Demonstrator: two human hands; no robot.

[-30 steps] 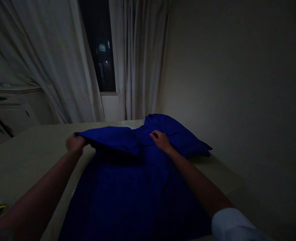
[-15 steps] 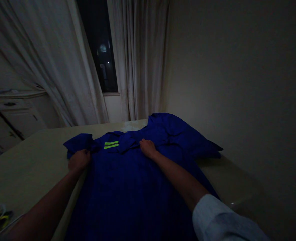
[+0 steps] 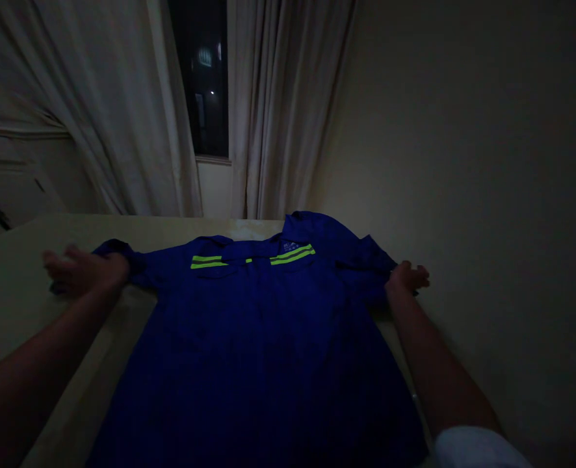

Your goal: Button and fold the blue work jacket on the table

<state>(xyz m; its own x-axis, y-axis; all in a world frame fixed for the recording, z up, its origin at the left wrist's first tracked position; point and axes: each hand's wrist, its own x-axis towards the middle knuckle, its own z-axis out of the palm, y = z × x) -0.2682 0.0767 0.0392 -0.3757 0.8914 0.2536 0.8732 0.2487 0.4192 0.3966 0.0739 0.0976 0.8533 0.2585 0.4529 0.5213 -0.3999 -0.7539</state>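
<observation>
A blue work shirt (image 3: 263, 338) lies spread out front side up, with yellow-green reflective stripes across its chest and a small printed mark near the collar. My left hand (image 3: 88, 270), somewhat blurred, is over the left sleeve with its fingers spread apart. At the end of the opposite sleeve (image 3: 366, 266) is my right hand (image 3: 409, 278), its fingers stretched out past the cloth. Neither hand visibly grips fabric. Part of the left sleeve is hidden under the hand, and the shirt's lower edge runs mostly out of view.
The shirt rests on a pale table (image 3: 171, 224) beside a plain wall (image 3: 487, 195). Beyond it hang light curtains (image 3: 288, 117) around a dark window (image 3: 203, 84). A pale cabinet (image 3: 10, 175) stands at the far left.
My hands have moved apart, each outward to a sleeve, and their fingers have opened. The chest cloth lies flatter, and the right-hand stripe and printed mark now show.
</observation>
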